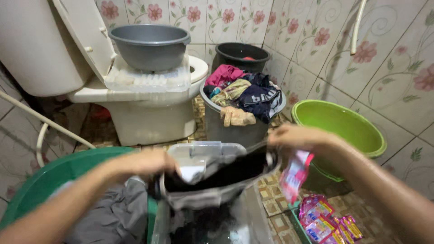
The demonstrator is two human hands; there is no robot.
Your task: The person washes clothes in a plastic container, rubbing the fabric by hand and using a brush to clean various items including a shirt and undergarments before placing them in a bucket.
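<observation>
Both hands' grip closed on dark garment [221,174], above patterned tile floor [271,199], floral-tiled walls [384,68].

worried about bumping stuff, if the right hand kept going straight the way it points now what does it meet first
The right hand points leftward, holding a pink sachet and one edge of the dark garment. Going straight on, it would probably meet the left hand gripping the other edge; depth is unclear.
</observation>
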